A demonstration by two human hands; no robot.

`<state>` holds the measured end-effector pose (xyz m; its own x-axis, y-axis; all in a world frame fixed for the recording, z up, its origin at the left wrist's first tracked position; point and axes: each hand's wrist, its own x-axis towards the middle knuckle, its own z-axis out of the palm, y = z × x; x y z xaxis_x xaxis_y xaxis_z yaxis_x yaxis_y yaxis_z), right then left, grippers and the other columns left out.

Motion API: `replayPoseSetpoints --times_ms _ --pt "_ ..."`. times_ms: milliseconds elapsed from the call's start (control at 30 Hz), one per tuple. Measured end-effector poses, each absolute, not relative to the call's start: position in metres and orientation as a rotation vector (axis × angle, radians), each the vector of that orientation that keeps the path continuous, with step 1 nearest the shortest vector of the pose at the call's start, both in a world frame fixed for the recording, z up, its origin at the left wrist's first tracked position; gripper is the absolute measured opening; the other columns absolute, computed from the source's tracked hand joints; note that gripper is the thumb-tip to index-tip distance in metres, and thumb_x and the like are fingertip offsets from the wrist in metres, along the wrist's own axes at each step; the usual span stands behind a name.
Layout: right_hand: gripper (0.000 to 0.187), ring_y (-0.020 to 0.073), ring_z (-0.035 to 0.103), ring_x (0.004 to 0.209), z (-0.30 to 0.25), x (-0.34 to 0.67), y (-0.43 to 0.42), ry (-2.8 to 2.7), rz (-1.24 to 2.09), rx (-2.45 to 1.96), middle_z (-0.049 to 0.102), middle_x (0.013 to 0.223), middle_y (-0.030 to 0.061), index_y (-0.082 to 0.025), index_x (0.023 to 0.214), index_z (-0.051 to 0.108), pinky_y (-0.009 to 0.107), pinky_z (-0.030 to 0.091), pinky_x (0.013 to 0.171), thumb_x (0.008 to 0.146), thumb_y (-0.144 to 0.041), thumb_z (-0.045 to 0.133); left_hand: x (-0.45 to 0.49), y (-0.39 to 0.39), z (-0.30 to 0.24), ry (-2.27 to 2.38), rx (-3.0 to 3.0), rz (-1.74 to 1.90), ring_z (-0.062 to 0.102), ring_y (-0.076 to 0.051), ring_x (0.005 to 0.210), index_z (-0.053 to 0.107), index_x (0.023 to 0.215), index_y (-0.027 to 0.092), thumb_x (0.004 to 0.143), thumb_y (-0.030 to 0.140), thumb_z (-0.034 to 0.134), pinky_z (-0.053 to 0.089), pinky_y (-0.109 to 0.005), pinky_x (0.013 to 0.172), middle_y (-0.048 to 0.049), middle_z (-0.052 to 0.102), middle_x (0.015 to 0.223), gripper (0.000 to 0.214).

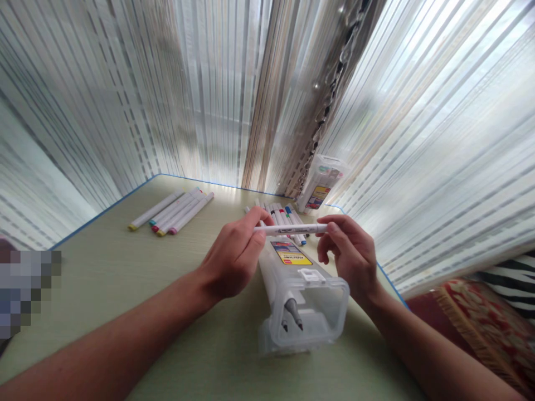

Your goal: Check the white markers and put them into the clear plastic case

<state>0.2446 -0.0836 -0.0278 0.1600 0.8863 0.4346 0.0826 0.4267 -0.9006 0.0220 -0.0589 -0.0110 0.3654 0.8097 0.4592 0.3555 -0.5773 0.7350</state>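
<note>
A white marker (288,229) is held level between my two hands, above the table. My left hand (238,250) pinches its left end between thumb and fingers. At the other end, my right hand (349,245) grips it with thumb and forefinger, the other fingers curled. Just below lies a clear plastic marker case (307,301) on its side, its open end toward me and a yellow-and-blue label on top. Inside the case, a grey marker tip (293,312) and a smaller dark tip show. Behind my hands lie several white markers (288,214) with coloured bands, partly hidden.
At the left of the pale green table (104,284) lies a group of several white markers (175,214) with coloured ends. A second clear marker case (321,184) stands upright at the back right, against the striped curtain (217,94). Patterned fabric (489,328) lies at the lower right.
</note>
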Motion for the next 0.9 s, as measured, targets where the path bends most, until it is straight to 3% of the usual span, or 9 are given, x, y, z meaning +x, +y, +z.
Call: replayPoseSetpoints --times_ms 900 --pt "0.015 0.0087 0.055 0.044 -0.0263 0.2445 -0.0837 -1.284 0.725 -0.999 0.064 0.073 -0.0002 -0.017 0.094 0.068 0.022 0.038 0.038 0.094 -0.030 0.061 0.0211 -0.0576 -0.0130 1.007 2.121 1.099 0.043 -0.014 0.053 0.057 0.096 0.018 0.093 0.024 0.038 0.028 -0.031 0.056 0.0044 0.047 0.061 0.020"
